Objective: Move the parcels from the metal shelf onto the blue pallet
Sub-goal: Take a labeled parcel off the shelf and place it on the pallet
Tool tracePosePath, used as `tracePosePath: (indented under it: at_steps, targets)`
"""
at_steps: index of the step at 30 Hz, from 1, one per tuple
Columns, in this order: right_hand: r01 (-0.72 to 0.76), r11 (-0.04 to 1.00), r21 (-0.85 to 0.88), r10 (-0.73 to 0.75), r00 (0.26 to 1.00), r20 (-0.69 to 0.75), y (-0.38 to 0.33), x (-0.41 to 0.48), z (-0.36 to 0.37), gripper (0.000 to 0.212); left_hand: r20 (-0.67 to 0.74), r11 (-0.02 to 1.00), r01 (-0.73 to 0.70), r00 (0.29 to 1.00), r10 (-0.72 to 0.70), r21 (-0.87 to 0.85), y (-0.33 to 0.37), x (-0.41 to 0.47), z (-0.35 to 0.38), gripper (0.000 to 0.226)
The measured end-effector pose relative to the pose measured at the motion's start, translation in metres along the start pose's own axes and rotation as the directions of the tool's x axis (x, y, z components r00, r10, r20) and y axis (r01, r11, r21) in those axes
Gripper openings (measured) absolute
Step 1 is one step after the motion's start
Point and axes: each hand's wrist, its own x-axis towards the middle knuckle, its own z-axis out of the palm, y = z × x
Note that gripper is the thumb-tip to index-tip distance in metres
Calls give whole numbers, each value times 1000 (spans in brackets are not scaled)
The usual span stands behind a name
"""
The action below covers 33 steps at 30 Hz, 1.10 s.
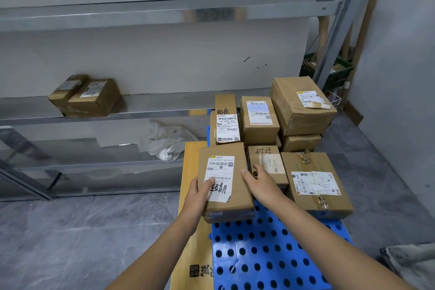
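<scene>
Grey stone floor runs under a metal shelf [141, 110] on the left of the frame and a blue pallet [270, 254] with round holes at lower centre. At the pallet's left edge, near the middle of the frame, is a flat brown cardboard parcel [237, 186]. On its top face is a white shipping label with barcodes and bold black handwriting. The left hand [200, 193] grips its left edge, thumb laid across the label. The right hand [261, 183] grips its right edge, thumb on top and fingers [256, 168] reaching down the side, between it and the neighbouring box. Whether it rests on the pallet or is held just above it cannot be told. Other parcels [303, 106] are piled behind and to the right of it on the pallet. Two small parcels [87, 96] sit on the shelf at centre left.
</scene>
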Motion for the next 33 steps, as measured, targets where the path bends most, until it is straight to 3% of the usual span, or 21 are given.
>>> tracePosePath:
  at_steps: [4, 7, 12, 21, 28, 33]
  targets:
    - [-25, 999, 31, 24, 998, 52, 2, 2, 3, 54, 21, 999, -35, 999, 35, -1, 1, -3, 2, 33]
    - [-13, 999, 52, 13, 1000, 9, 0, 3, -1, 53, 25, 996, -87, 996, 87, 5, 4, -5, 3, 27]
    - [-71, 996, 60, 72, 997, -9, 8, 5, -6, 48, 38, 990, -136, 990, 135, 38, 5, -6, 11, 31]
    - [-74, 997, 29, 73, 997, 31, 9, 5, 3, 56, 21, 998, -61, 998, 60, 17, -9, 0, 5, 50]
    - [-76, 997, 24, 76, 997, 23, 8, 8, 1, 69, -9, 997, -80, 997, 80, 19, -10, -1, 1, 33]
    - [-83, 996, 45, 81, 996, 44, 9, 8, 3, 70, -69, 997, -80, 994, 80, 7, -9, -1, 2, 35]
